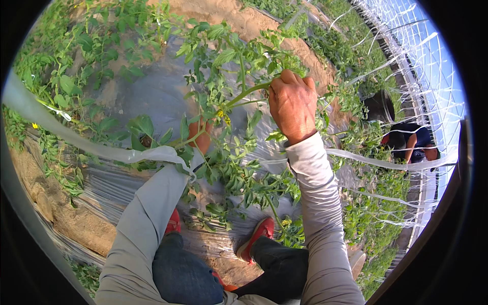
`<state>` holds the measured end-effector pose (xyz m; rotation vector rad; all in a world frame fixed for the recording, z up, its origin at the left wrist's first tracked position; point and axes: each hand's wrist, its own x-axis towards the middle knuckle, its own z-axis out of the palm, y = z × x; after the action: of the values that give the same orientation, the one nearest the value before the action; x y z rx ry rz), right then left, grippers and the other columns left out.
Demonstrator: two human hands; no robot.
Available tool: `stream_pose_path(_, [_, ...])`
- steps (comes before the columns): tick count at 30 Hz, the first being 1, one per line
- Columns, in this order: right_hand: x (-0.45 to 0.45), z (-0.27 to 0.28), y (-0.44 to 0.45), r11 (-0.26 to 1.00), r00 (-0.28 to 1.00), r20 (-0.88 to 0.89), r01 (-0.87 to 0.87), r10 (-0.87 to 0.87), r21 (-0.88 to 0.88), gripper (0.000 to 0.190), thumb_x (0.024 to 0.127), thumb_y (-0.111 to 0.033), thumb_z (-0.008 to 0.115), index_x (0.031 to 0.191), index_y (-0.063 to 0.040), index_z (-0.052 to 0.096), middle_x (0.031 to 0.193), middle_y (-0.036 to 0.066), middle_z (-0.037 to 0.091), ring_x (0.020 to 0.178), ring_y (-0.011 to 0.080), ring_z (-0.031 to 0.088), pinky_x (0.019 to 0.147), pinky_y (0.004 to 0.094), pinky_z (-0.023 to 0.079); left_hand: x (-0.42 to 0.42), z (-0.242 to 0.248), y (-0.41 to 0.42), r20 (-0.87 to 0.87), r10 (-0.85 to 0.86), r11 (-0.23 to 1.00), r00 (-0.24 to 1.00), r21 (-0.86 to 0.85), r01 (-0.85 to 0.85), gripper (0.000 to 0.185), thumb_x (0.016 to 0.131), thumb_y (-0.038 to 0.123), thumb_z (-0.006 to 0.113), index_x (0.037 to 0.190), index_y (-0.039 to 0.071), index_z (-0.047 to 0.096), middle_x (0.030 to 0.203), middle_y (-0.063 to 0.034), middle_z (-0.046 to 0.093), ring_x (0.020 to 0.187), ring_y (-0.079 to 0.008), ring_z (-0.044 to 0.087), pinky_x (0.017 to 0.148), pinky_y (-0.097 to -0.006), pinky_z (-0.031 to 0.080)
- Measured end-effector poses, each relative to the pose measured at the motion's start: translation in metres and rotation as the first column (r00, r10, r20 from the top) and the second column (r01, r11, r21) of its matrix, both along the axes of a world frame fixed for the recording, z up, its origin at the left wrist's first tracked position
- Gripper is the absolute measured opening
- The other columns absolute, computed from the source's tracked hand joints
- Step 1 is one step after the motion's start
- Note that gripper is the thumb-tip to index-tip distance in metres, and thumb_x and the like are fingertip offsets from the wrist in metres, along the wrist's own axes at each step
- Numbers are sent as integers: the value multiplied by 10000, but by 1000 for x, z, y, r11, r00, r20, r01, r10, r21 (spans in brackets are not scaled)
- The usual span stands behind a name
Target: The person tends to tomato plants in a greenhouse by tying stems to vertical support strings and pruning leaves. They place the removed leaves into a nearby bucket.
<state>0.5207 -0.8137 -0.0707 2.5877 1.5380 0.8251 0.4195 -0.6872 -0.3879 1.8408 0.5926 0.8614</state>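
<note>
A leafy tomato plant with small yellow flowers stands before me. My right hand is closed around a thick green tomato stem, back of the hand towards me. Lower and to the left, my left hand reaches in among the leaves. Foliage covers its fingers, so its grip is hidden. A translucent white plastic strip runs from the upper left and passes over my left forearm, its end looped near a stem.
Plastic mulch film covers the soil around the plants. Further white strips stretch rightwards to a row of hanging twine. A black bucket stands at the right, near a bent-over person. My red shoes are on the film's edge.
</note>
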Motion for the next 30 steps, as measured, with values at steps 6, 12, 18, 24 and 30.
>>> stream_pose_path(6, [4,-16,-22,996,997,-29,-76,78,51,88,747,-108,699,755,-90,613,803,70,557,832,268,604,757,397,400,-11,36,-13,-163,-131,991,978,-54,123,293,905,247,754,1040,-6,700,857,-197,695,716,-306,644,640,-423,488])
stream_pose_path(12, [-2,14,-21,934,991,129,-75,32,349,108,765,-120,760,847,-121,689,817,14,626,748,236,610,755,367,391,4,4,-1,-178,-50,998,983,24,55,347,912,271,746,1035,-52,717,733,-168,673,641,-236,632,592,-364,473])
stream_pose_path(18, [-95,117,-197,936,919,230,270,-320,227,179,806,-112,783,972,-138,723,850,-3,623,778,182,604,780,343,377,7,-34,15,-59,-289,911,956,-323,256,356,961,305,679,1008,-40,751,689,-124,692,553,-174,587,503,-352,410])
stream_pose_path(24, [-218,183,-449,524,416,342,780,-843,343,91,831,-136,743,912,-113,708,829,37,608,833,222,617,792,374,405,30,-49,64,176,-317,801,932,-476,363,309,972,244,679,1061,-44,746,734,-80,701,601,-126,589,539,-293,420])
stream_pose_path(30, [-260,159,-529,396,381,119,905,-917,155,207,827,-218,778,870,-33,694,846,130,676,685,305,615,628,422,451,7,-55,43,424,-307,715,852,-489,500,308,965,218,696,1104,-55,733,813,-67,727,654,-128,611,584,-269,443])
